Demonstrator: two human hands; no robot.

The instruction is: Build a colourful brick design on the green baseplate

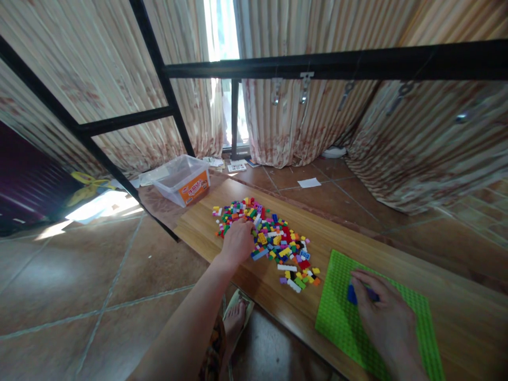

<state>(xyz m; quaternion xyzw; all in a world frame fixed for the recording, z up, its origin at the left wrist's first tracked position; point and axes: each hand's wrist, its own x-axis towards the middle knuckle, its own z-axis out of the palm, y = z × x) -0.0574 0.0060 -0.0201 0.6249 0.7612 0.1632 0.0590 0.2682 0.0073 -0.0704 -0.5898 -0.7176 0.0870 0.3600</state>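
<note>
My left hand [238,241] reaches into a pile of toy building bricks [280,238] in many colours on the wooden bench. Its fingers are curled together among the bricks, and what they hold, if anything, is hidden. Over a green studded baseplate [333,296] to the right is my right hand [383,312]. Thumb and fingers close around a blue brick [352,295], which is low on or just over the plate; I cannot tell whether it touches. Part of the blue brick is covered by the fingers.
At the bench's far left end stands a clear plastic box [180,177] with an orange label. A black metal frame [278,70] with hanging hooks crosses in front of striped curtains [293,121]. Paper [309,182] lies on the tiled floor. A foot [235,316] shows below the bench edge.
</note>
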